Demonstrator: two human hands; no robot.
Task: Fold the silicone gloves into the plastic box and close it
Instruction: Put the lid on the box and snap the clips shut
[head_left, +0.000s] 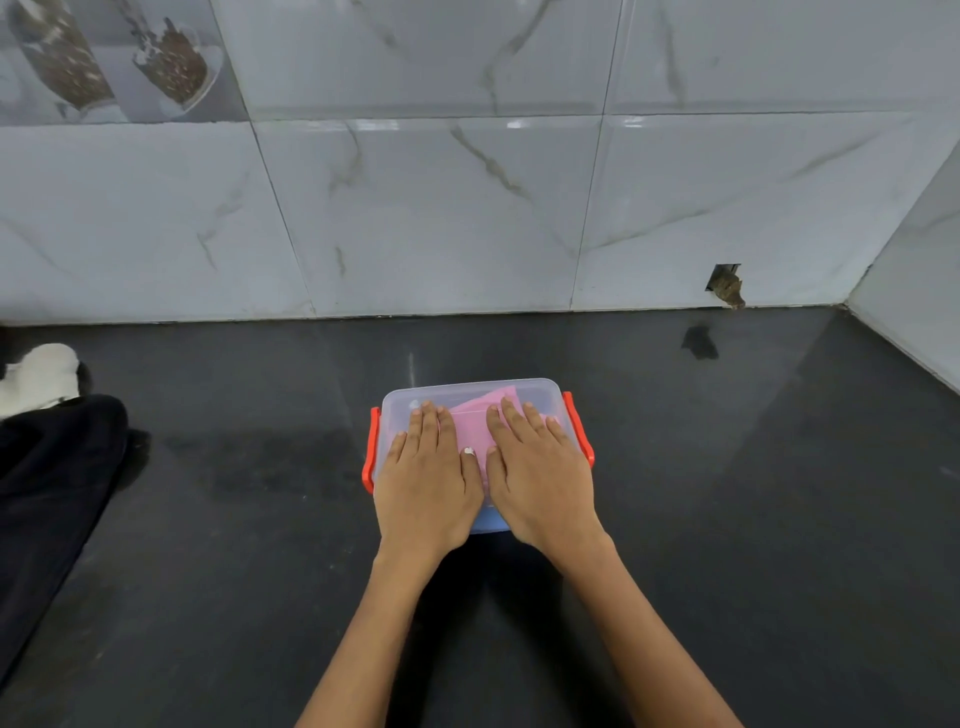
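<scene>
A small plastic box (540, 392) with a translucent lid and a blue base stands on the dark counter, in the middle of the head view. Pink silicone gloves (480, 415) show folded through the lid. An orange side clip (370, 452) hangs at the left and another orange clip (582, 431) at the right; both look flared away from the box. My left hand (428, 478) lies flat on the lid's left half, fingers straight. My right hand (537, 467) lies flat on the right half, fingers straight and spread.
The black counter (727, 493) meets a grey marble-tiled wall (467, 208) just behind the box and a side wall at the far right. A dark cloth (47, 493) and a white object (39, 376) lie at the left edge.
</scene>
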